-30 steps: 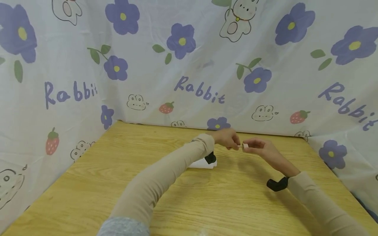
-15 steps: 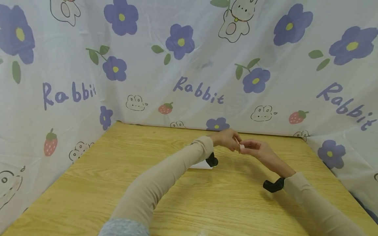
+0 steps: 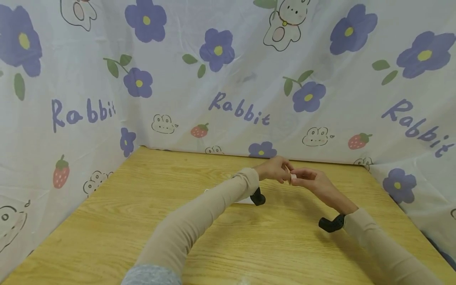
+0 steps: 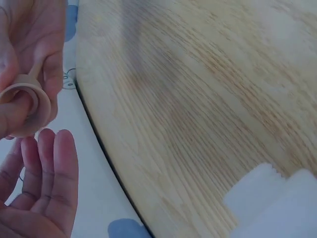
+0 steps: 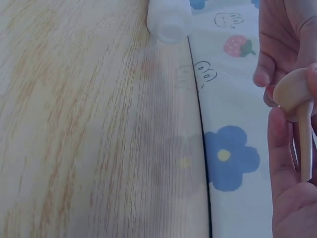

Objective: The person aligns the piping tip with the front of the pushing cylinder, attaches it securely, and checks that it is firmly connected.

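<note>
Over the far part of the table, my left hand (image 3: 275, 168) and right hand (image 3: 317, 185) meet fingertip to fingertip around a small beige funnel (image 5: 292, 91). Its wide mouth and thin stem show in the wrist views. In the left wrist view, a fingertip sits inside the round rim (image 4: 43, 113), and the stem runs up against the opposite palm. My right fingers pinch the cup, which is a small pale spot in the head view. My left thumb and fingers hold it from the other side, partly hidden by the hand.
A white plastic bottle (image 5: 171, 20) lies on the wooden table (image 3: 221, 245), mostly behind the left sleeve in the head view. Black wrist mounts (image 3: 331, 224) hang under both wrists. A printed curtain (image 3: 242, 79) rises along the table's back and sides.
One second ago a thin piece showed in a gap between my left fingers and the cup. My hands have since come together, closing that gap; they barely move over the last half second.
</note>
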Demonstrator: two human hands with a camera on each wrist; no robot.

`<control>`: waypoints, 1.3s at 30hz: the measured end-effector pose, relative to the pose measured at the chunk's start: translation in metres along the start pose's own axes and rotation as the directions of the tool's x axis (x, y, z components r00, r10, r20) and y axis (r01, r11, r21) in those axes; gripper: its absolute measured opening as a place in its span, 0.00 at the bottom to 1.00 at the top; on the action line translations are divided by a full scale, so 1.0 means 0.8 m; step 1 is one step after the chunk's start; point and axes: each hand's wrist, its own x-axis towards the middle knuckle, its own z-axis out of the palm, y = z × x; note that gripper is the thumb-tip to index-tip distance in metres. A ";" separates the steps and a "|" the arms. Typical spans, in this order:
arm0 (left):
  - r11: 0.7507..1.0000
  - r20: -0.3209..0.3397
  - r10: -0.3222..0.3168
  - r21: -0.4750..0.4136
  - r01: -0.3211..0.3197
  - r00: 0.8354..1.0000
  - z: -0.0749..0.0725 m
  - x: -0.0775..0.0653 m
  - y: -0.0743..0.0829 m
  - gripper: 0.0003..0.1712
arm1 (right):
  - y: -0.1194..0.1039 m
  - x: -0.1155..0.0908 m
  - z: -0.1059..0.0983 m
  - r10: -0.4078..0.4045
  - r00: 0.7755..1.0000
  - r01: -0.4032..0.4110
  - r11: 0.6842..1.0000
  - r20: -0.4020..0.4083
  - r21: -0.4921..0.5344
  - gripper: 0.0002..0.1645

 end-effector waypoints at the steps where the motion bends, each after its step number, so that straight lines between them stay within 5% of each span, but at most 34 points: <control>1: 1.000 0.000 0.002 0.008 -0.002 1.000 0.000 0.000 0.000 0.20 | 0.000 0.000 0.000 -0.002 1.000 0.002 1.000 0.000 0.005 0.31; 12: 0.999 0.025 0.000 -0.043 0.001 1.000 -0.006 0.000 -0.007 0.24 | 0.002 0.000 -0.003 -0.006 1.000 0.006 0.999 0.004 0.032 0.31; 23: 1.000 0.048 -0.013 0.022 0.012 0.999 -0.032 -0.016 -0.014 0.24 | 0.003 -0.002 -0.008 -0.010 1.000 0.010 1.000 0.008 0.018 0.33; 39: 0.991 0.096 -0.063 0.121 0.051 0.993 -0.067 -0.052 -0.053 0.18 | 0.006 -0.002 -0.013 0.028 0.999 -0.028 0.999 0.018 0.038 0.34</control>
